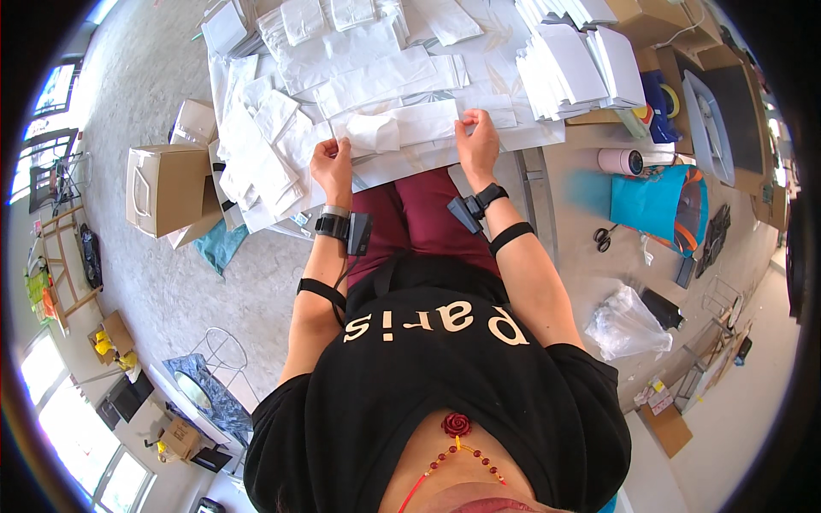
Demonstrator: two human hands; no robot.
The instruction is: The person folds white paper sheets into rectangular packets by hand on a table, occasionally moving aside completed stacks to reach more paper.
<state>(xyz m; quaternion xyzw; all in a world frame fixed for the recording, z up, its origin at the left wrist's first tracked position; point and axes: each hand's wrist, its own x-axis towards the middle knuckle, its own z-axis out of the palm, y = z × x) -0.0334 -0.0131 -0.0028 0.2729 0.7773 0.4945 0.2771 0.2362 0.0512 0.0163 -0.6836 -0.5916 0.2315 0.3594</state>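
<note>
A long, flat white strip (423, 122) of thin paper or film lies along the near side of the table, slightly crumpled toward its left. My left hand (331, 164) pinches at its left end, fingertips together. Toward its right end my right hand (477, 141) is closed, thumb and finger pressed at the strip's edge. More flat white pieces (376, 81) lie in overlapping rows just beyond. A loose heap of similar white pieces (261, 141) spreads to the left of my left hand. Whether these are bags or sheets I cannot tell.
Stacks of folded white sheets (564, 73) stand at the table's right. Cardboard boxes (167, 192) sit on the floor at left. To the right are a pink cylinder (619, 162), a turquoise bag (654, 205), black scissors (604, 239) and a clear plastic bag (629, 321).
</note>
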